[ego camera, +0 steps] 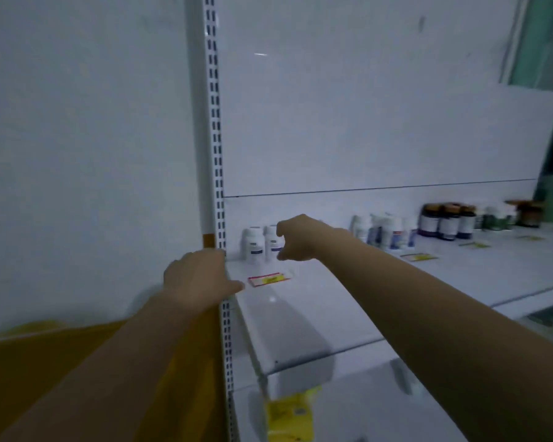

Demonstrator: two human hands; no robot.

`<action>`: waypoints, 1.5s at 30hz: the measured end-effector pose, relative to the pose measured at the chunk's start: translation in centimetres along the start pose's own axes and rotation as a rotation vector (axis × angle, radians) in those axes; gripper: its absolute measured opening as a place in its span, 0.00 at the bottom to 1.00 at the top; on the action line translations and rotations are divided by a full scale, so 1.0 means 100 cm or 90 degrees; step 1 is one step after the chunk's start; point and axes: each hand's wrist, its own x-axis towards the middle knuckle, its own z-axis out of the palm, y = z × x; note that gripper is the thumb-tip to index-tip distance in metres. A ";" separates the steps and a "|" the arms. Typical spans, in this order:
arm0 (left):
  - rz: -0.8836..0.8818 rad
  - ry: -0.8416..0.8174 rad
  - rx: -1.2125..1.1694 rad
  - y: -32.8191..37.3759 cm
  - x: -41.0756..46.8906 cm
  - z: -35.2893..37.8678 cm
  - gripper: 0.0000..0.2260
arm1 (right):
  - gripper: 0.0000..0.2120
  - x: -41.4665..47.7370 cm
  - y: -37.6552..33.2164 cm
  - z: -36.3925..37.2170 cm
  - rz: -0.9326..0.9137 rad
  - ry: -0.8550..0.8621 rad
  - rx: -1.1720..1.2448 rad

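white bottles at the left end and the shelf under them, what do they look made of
White bottles: probably plastic, opaque and matte, with printed labels; blur leaves it open. Shelf: likely painted metal, smooth pale semi-gloss, shown by the soft glare spot and thin front edge.

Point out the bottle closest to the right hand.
The white bottle second from the shelf's left end; the right hand curls right beside it, its twin stands farther left, the other bottles far right.
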 end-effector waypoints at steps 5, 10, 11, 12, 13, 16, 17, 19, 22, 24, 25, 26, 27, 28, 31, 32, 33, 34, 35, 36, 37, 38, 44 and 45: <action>0.053 -0.013 0.008 0.128 0.010 0.005 0.28 | 0.19 -0.059 0.126 -0.010 0.087 -0.004 -0.034; 0.071 -0.025 -0.016 0.232 0.016 0.020 0.29 | 0.20 -0.111 0.241 -0.014 0.140 -0.021 -0.030; 0.075 -0.029 -0.024 0.251 0.018 0.024 0.29 | 0.21 -0.119 0.260 -0.014 0.150 -0.026 -0.029; 0.081 -0.033 -0.030 0.269 0.020 0.025 0.29 | 0.21 -0.127 0.278 -0.015 0.159 -0.031 -0.027; 0.089 -0.034 -0.032 0.286 0.023 0.027 0.29 | 0.22 -0.133 0.294 -0.015 0.168 -0.035 -0.025; 0.111 -0.039 -0.034 0.328 0.036 0.034 0.31 | 0.24 -0.141 0.334 -0.015 0.190 -0.037 -0.021; 0.118 -0.036 -0.031 0.339 0.042 0.037 0.31 | 0.24 -0.140 0.346 -0.015 0.196 -0.037 -0.021; 0.126 -0.030 -0.035 0.355 0.058 0.044 0.30 | 0.23 -0.134 0.365 -0.013 0.203 -0.033 -0.024; 0.139 -0.023 -0.052 0.371 0.084 0.055 0.28 | 0.21 -0.119 0.383 -0.011 0.209 -0.030 -0.026; 0.139 -0.019 -0.056 0.374 0.097 0.061 0.28 | 0.21 -0.105 0.390 -0.009 0.207 -0.029 -0.032; 0.137 -0.015 -0.063 0.374 0.104 0.065 0.28 | 0.21 -0.096 0.392 -0.009 0.202 -0.026 -0.035; 0.132 -0.011 -0.070 0.372 0.111 0.069 0.27 | 0.21 -0.086 0.394 -0.009 0.194 -0.021 -0.037; 0.128 -0.009 -0.073 0.369 0.117 0.072 0.27 | 0.20 -0.075 0.394 -0.008 0.185 -0.017 -0.035; 0.127 -0.008 -0.074 0.366 0.123 0.076 0.26 | 0.20 -0.065 0.394 -0.006 0.175 -0.017 -0.028; 0.116 -0.009 -0.066 0.355 0.137 0.086 0.25 | 0.23 -0.035 0.388 0.003 0.138 -0.021 -0.015; 0.105 -0.011 -0.062 0.352 0.141 0.087 0.25 | 0.24 -0.026 0.386 0.005 0.125 -0.023 -0.014; 0.093 -0.012 -0.058 0.349 0.145 0.089 0.25 | 0.23 -0.017 0.384 0.008 0.111 -0.021 -0.010; 0.080 -0.010 -0.053 0.346 0.149 0.090 0.25 | 0.23 -0.008 0.384 0.010 0.097 -0.018 -0.005; 0.065 -0.011 -0.046 0.343 0.153 0.092 0.26 | 0.21 0.000 0.383 0.011 0.081 -0.013 -0.003; 0.048 -0.016 -0.038 0.342 0.157 0.094 0.27 | 0.20 0.009 0.384 0.012 0.065 -0.006 -0.003; 0.034 -0.022 -0.032 0.342 0.160 0.096 0.28 | 0.20 0.017 0.384 0.013 0.049 0.001 -0.004; 0.022 -0.028 -0.027 0.343 0.161 0.100 0.28 | 0.19 0.024 0.385 0.013 0.033 0.006 -0.006; -0.058 -0.075 -0.014 0.368 0.171 0.126 0.32 | 0.21 0.062 0.393 0.019 -0.080 0.061 -0.005; -0.068 -0.089 -0.031 0.373 0.173 0.129 0.33 | 0.21 0.069 0.394 0.021 -0.100 0.075 -0.006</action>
